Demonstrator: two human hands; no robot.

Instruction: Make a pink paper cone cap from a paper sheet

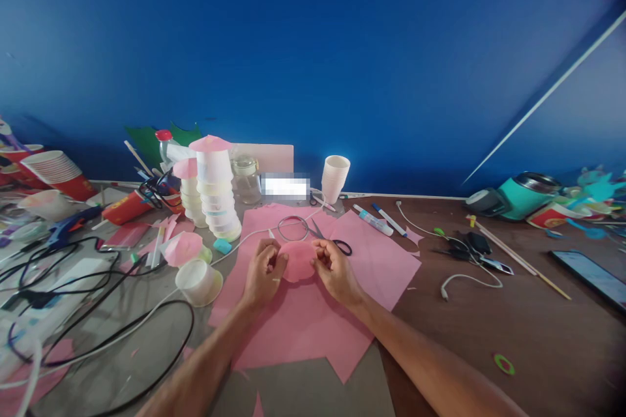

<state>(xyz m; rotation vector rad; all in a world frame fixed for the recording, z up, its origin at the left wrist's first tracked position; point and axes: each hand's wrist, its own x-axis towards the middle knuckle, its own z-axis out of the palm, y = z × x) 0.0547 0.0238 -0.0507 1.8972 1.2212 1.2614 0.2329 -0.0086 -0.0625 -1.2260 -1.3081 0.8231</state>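
Observation:
A round pink paper piece (pixel 298 262) is held between both hands, above large pink paper sheets (pixel 303 326). My left hand (pixel 267 272) pinches its left edge, fingers curled and thumb on top. At its right edge, my right hand (pixel 334 267) grips the paper between thumb and fingers. Black-handled scissors (pixel 342 246) lie just behind my right hand, partly hidden by it. A looped cable (pixel 293 228) rests on the pink paper behind the round piece.
Stacked white cups with a pink top (pixel 215 186), a cup on its side (pixel 198 281) and black cables (pixel 190 332) are at the left. White cups (pixel 335 177) stand behind. A glue tube (pixel 374 221), a blue marker (pixel 391 221) and a phone (pixel 594 277) lie right.

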